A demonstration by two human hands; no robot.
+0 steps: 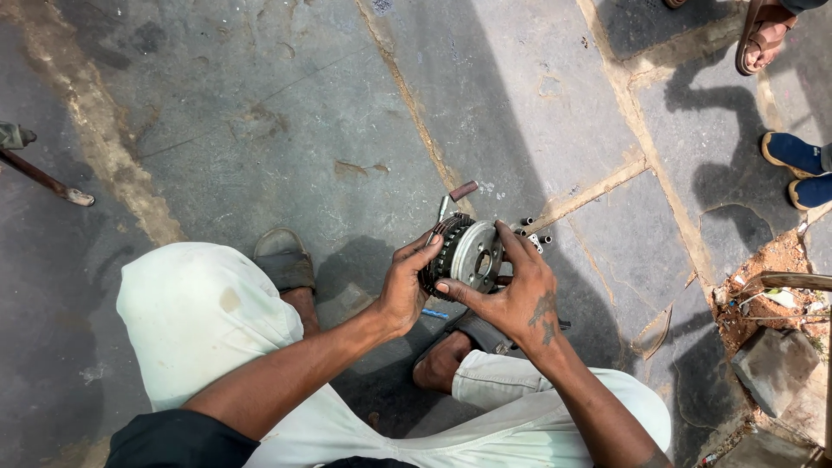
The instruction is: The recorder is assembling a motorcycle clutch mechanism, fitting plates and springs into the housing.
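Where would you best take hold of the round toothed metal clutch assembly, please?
Probably by its toothed outer rim, from opposite sides. The round toothed metal clutch assembly is a thick disc turned on edge, and the left hand and right hand already clasp it that way.

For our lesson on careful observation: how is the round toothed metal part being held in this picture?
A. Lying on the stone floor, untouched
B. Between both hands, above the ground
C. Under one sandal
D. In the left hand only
B: the left hand and right hand both grip the round toothed metal part, raised above the stone floor.
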